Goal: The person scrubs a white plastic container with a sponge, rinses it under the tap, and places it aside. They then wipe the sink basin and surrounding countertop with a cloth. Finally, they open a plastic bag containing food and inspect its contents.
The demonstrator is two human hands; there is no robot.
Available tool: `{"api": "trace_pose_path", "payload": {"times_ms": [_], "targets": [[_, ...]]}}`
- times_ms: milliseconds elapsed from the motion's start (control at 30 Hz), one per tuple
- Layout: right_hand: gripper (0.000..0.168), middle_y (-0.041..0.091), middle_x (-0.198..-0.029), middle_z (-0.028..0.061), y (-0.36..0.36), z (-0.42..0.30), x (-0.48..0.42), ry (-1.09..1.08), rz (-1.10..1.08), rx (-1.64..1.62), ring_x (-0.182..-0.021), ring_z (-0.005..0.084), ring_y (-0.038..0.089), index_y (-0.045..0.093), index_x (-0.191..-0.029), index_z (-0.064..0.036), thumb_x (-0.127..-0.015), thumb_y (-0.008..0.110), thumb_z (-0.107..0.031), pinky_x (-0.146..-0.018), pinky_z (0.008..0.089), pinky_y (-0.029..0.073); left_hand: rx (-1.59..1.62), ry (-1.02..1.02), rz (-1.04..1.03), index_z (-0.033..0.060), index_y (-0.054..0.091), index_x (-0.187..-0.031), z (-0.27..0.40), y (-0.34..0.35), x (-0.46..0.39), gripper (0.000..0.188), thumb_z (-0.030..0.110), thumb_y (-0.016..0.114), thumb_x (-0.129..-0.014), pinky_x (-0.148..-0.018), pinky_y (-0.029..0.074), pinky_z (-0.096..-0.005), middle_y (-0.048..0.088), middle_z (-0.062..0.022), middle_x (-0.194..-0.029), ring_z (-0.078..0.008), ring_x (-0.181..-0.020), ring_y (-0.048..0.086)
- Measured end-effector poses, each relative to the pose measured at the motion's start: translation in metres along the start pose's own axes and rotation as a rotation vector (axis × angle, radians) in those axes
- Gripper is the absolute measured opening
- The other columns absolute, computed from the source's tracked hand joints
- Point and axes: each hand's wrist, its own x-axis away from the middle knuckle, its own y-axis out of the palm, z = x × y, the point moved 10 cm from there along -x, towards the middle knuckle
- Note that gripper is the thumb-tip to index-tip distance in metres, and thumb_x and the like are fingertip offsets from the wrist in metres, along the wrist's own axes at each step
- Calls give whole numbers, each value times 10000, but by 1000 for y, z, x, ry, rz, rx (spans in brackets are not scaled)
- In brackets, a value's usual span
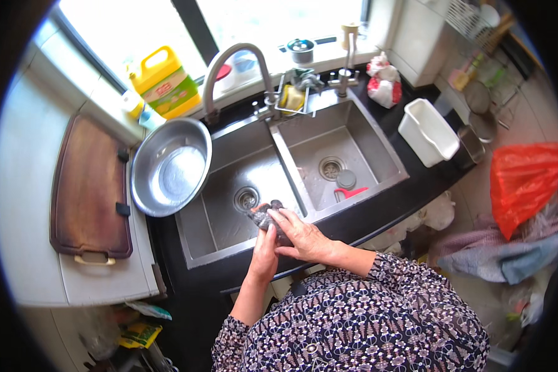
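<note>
Both hands meet above the front edge of the left basin of a stainless-steel double sink (223, 218). Between them is a dark grey, wet-looking cloth (262, 218) with a bit of orange on it. My left hand (263, 255) holds it from below and the left, while my right hand (304, 237) lies over its right side, fingers across the top. The fingers partly hide the cloth. In the right basin a red-handled peeler (352, 192) lies near a round grey drain cover (346, 179), beside the drain.
A large steel bowl (142, 186) rests at the sink's left rim, near a wooden cutting board (90, 186). Behind stand a curved faucet (209, 83), a yellow jug (165, 86) and a wire caddy (302, 109). A white plastic bin (414, 135) and a knotted plastic bag (383, 81) sit right.
</note>
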Motion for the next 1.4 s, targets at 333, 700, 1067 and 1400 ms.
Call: {"api": "trace_pose_path", "payload": {"times_ms": [333, 700, 1067, 1400], "targets": [[413, 586, -1057, 175, -194, 95, 95, 330, 593, 310, -979, 375, 574, 525, -1153, -89, -748, 559, -15, -846, 415, 474, -1557, 346, -143, 55, 390, -1378, -10, 17, 3, 639, 290, 644, -842, -1082, 267, -481, 360, -236, -1411, -390, -1308, 342], [342, 539, -1045, 265, -172, 248, 155, 599, 676, 645, -919, 446, 533, 476, -1147, -55, -977, 355, -327, -790, 527, 412, -1776, 345, -127, 76, 391, -1383, -62, -4, -2, 650, 431, 561, -866, -1123, 137, -509, 327, -205, -1439, -338, -1362, 263], [418, 574, -1114, 261, -76, 133, 52, 482, 543, 31, -1035, 419, 558, 449, -1261, -25, -847, 465, -71, -898, 449, 444, -1747, 371, -90, 89, 393, -1384, -57, -20, -1, 650, 436, 563, -862, -1125, 153, -500, 337, -186, -1441, -334, -1355, 278], [397, 616, -1089, 217, -217, 161, 206, 518, 985, 341, -1024, 376, 597, 454, -1297, -95, -903, 495, -125, -875, 411, 468, -1763, 314, -104, 89, 376, -1399, -63, -10, -3, 659, 468, 519, -879, -1125, 139, -505, 326, -182, -1451, -333, -1361, 267]]}}
